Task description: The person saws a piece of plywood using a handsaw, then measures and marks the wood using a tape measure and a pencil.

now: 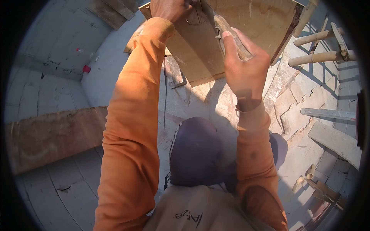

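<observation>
My right hand [248, 59] is closed round the worn wooden handle [235, 40] of a hand saw, with the thumb along its side. The saw's thin blade [209, 10] shows nearly edge-on and runs up and left over a brown plywood board [200, 50]. At the top edge of the view, my left hand [169, 9] is on the upper left part of the board, its fingers curled and partly cut off. A wider part of the plywood [266, 23], with a dark right edge, lies beyond the saw.
Bamboo poles [316, 57] jut in at the right, above a grey plank [335, 144]. A wide reddish board [58, 134] lies at the left. A small red cup [86, 69] stands farther back. Wood scraps [327, 192] are at the lower right, and my knee [196, 152] is below the board.
</observation>
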### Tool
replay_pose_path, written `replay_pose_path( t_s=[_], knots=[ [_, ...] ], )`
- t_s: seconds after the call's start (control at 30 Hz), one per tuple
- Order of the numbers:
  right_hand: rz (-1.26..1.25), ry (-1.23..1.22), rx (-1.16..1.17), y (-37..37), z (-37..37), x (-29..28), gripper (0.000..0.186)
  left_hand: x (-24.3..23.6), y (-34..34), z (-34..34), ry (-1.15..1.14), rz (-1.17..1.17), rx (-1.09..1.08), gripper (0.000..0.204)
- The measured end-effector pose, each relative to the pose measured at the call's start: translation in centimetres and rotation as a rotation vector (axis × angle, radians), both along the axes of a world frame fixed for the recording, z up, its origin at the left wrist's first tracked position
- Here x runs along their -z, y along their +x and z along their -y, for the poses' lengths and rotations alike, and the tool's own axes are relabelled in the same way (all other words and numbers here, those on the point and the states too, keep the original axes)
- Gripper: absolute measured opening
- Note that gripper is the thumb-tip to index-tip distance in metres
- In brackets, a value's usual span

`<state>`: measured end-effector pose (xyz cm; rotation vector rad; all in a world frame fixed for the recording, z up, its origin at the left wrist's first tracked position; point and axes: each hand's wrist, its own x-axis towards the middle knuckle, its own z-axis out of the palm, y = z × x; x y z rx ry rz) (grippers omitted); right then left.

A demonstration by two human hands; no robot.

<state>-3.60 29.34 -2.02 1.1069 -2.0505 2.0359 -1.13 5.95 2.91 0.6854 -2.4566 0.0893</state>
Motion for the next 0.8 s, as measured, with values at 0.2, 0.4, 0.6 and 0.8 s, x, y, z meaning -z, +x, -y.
replay_pose_path(
  t_s=[0.2,0.4,0.6,0.8],
  knots=[
    [-0.018,0.202,0.014,8.3,-15.7,6.4,0.034,1.5,-0.2,2.5,-0.273,-0.224,0.080,0.025],
    [0.053,-0.095,-0.008,0.8,-1.0,2.2,0.028,1.0,-0.9,0.3,-0.130,-0.134,0.061,0.028],
    [-0.026,-0.063,0.030,2.5,-3.5,3.6,0.030,1.3,-0.2,0.3,-0.210,-0.223,0.064,0.025],
    [0.038,0.127,0.052,6.8,-11.4,6.1,0.032,0.8,0.3,1.6,-0.251,-0.225,0.029,0.023]
  ],
)
